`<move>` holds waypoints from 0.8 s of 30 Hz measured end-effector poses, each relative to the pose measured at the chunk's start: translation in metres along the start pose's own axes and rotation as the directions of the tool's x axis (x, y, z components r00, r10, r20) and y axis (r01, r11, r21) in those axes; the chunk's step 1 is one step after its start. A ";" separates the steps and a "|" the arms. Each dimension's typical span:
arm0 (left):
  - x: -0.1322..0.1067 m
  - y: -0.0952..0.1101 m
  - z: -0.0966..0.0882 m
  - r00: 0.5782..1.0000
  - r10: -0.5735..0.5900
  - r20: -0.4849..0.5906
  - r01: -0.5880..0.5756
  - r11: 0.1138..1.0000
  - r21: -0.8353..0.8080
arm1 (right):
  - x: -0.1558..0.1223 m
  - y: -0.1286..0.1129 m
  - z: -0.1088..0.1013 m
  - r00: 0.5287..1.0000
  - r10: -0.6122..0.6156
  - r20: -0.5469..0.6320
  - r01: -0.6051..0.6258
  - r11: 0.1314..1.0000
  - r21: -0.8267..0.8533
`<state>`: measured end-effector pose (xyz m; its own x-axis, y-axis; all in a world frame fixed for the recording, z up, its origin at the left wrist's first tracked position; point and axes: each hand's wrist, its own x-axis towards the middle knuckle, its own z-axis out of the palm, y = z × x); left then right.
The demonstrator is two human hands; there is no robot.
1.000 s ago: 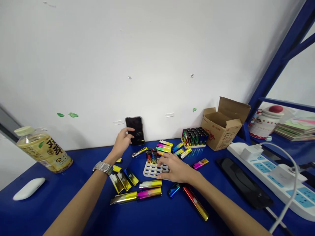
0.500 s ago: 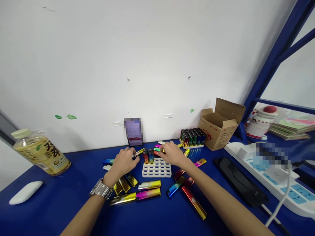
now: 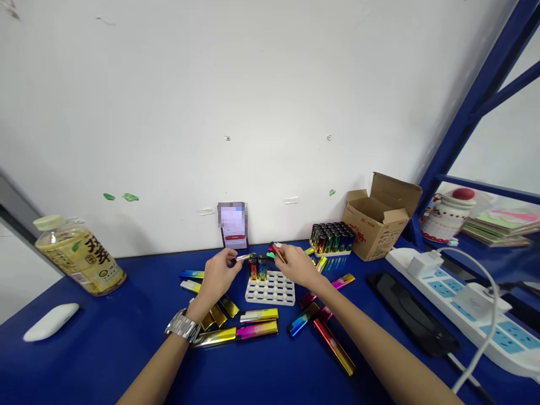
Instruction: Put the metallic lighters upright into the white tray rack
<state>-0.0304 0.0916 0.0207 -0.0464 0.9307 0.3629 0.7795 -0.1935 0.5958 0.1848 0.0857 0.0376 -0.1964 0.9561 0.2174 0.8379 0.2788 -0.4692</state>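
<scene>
My left hand (image 3: 219, 273) pinches a silver-and-gold lighter (image 3: 243, 257), tilted beside the white holder tray (image 3: 270, 292). In the tray's back left corner stand several upright lighters (image 3: 253, 267), red-gold and blue. My right hand (image 3: 297, 264) is closed on a red lighter (image 3: 277, 251) just behind the tray's back right side. Around the tray lie loose metallic lighters: a magenta-and-gold one (image 3: 257, 331), a silver-and-yellow one (image 3: 259, 315), a blue one (image 3: 304, 320) and a red one (image 3: 334, 347). More lie partly hidden under my left hand and right forearm.
A full tray of lighters (image 3: 333, 239) stands by an open cardboard box (image 3: 375, 228). A phone (image 3: 233, 228) leans on the wall. To the left are a drink bottle (image 3: 80, 259) and a white case (image 3: 51, 322); to the right, a black phone (image 3: 411, 312) and a power strip (image 3: 468, 315).
My right hand has picked up the red lighter and raised it from the pile behind the tray. The left hand's lighter has turned to lie nearer the standing ones. The view has shifted slightly.
</scene>
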 end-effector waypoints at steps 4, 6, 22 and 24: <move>0.003 0.001 -0.001 0.985 -0.128 -0.116 0.069 0.908 -0.413 | -0.010 0.016 0.013 0.982 0.022 -0.186 0.087 0.823 0.562; 0.003 0.003 -0.001 0.974 -0.203 -0.100 0.095 0.766 -0.636 | -0.013 0.022 0.020 0.981 0.060 -0.185 0.100 0.661 0.743; -0.006 0.015 0.003 0.908 -0.337 0.251 0.361 0.323 -0.875 | -0.024 0.021 0.017 0.984 0.152 -0.089 0.034 0.334 0.942; -0.008 0.016 0.002 0.916 -0.308 0.256 0.357 0.340 -0.870 | -0.023 0.022 0.018 0.987 0.144 -0.075 0.028 0.304 0.952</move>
<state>-0.0159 0.0822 0.0258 -0.1228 0.9919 -0.0339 -0.2953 -0.0039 0.9554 0.1988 0.0710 0.0071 -0.0347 0.9769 0.2110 -0.2356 0.1972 -0.9516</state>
